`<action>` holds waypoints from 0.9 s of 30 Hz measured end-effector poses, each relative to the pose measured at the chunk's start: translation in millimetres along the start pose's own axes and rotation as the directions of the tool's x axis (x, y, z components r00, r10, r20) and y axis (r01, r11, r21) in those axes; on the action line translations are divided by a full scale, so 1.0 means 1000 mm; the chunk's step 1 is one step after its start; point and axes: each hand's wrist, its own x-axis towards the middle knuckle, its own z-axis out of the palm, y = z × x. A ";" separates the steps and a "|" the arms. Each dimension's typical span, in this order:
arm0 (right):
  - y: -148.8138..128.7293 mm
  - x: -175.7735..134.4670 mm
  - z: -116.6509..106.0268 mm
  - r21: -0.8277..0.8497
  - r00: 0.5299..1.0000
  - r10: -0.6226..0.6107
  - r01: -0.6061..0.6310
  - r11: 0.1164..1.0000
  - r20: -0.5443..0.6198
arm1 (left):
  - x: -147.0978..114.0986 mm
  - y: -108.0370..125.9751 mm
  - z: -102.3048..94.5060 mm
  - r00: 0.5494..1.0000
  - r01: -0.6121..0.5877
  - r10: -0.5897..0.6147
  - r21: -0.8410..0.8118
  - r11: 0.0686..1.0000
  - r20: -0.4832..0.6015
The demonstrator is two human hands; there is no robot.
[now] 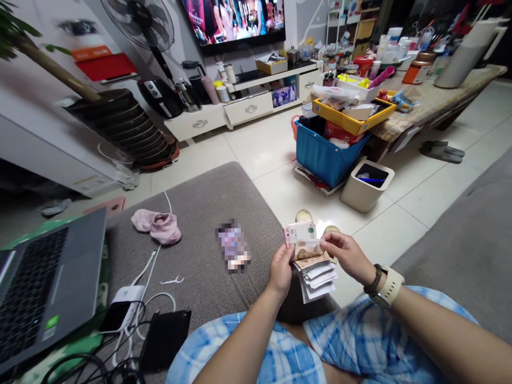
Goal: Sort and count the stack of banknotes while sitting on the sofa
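In the head view my left hand (pixel 281 271) grips a small bundle of banknotes (pixel 307 248) by its left edge, above my lap. A pinkish note with green print stands at the top of the bundle, with a brownish note in front of it. Below them several white folded slips (pixel 319 281) fan downward. My right hand (pixel 349 256), with a watch (pixel 387 288) on its wrist, pinches the right edge of the brownish note between thumb and fingers. A pixelated, phone-sized object (pixel 233 246) lies on the grey cushion (pixel 208 202) left of my hands.
Left on the cushion are a laptop (pixel 52 288), pink socks (pixel 158 225), a white charger (pixel 124 309) with tangled cables and a black pouch (pixel 165 340). A trash bin (pixel 367 186) and a blue crate (pixel 328 154) stand ahead beside a cluttered table (pixel 448 93).
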 end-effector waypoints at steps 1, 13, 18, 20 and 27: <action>0.000 0.000 0.000 0.004 1.000 0.003 -0.003 1.000 -0.002 | 0.000 0.001 0.000 1.000 -0.001 0.001 0.001 1.000 0.000; -0.002 -0.001 0.002 0.025 1.000 0.020 -0.020 1.000 -0.004 | 0.001 -0.001 -0.001 1.000 -0.004 0.004 0.009 1.000 0.019; -0.004 -0.001 0.002 0.010 1.000 0.024 -0.024 1.000 -0.004 | 0.001 -0.002 -0.003 1.000 0.000 -0.001 0.011 1.000 0.029; -0.004 -0.002 0.003 0.012 1.000 0.023 -0.023 1.000 -0.005 | 0.002 -0.003 -0.004 1.000 0.002 -0.002 0.009 1.000 0.028; -0.006 -0.002 0.002 -0.010 1.000 -0.017 0.017 1.000 -0.002 | 0.004 -0.005 -0.007 1.000 -0.010 0.010 0.025 1.000 0.017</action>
